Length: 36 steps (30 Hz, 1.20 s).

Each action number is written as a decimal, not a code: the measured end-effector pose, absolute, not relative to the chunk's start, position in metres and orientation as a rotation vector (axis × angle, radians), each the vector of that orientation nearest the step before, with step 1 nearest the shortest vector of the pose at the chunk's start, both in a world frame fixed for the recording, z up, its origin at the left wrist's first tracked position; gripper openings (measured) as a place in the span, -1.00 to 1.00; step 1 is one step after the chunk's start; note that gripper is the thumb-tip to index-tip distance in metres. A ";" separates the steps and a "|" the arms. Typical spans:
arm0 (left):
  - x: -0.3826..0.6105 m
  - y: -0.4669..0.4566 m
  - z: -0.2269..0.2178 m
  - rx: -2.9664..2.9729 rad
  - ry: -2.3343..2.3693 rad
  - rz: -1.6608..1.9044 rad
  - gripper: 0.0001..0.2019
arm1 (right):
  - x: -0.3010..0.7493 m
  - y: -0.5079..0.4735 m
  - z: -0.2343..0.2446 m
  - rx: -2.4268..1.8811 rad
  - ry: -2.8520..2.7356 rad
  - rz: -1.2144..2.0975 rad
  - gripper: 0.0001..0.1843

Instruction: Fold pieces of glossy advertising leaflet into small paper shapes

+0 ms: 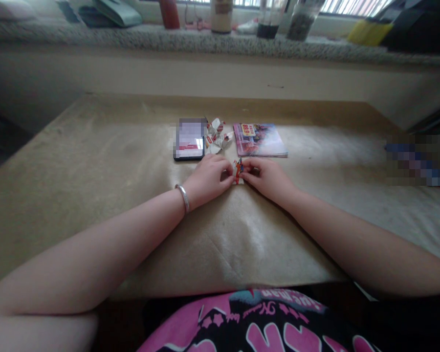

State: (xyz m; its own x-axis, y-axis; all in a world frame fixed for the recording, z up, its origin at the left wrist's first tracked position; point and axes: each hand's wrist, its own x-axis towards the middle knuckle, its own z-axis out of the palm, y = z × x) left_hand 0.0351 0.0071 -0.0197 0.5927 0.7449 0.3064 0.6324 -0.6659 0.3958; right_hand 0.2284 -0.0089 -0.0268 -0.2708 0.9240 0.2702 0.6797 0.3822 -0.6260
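Note:
A small white paper piece with a red, orange and dark print (238,171) is pinched between my two hands, low over the table. My left hand (211,180), with a silver bangle (183,198) at its wrist, grips the left edge between thumb and fingers. At the right edge, the fingertips of my right hand (269,177) close on the same piece. Crumpled, torn paper scraps (219,139) with red print lie just beyond my left hand. A colourful booklet (262,140) with a yellow label rests beyond my right hand.
A phone (189,139) with its screen lit lies left of the scraps. The table (95,195) has a tan cover. A blurred blue item (421,164) sits at the right edge. Behind, a granite sill (150,38) bears jars, a red container (169,13) and a yellow-and-black object.

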 end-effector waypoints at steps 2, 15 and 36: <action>0.035 0.007 -0.020 2.574 1.155 0.656 -0.91 | 0.229 -0.008 -0.028 -1.366 -2.022 0.545 -0.86; 0.034 0.004 -0.015 2.631 1.152 0.699 -0.90 | 0.223 -0.042 -0.006 -1.477 -2.393 -0.008 -0.77; 0.028 0.005 -0.019 2.773 0.935 0.702 -0.78 | 0.227 -0.037 -0.007 -1.464 -2.342 0.154 -0.86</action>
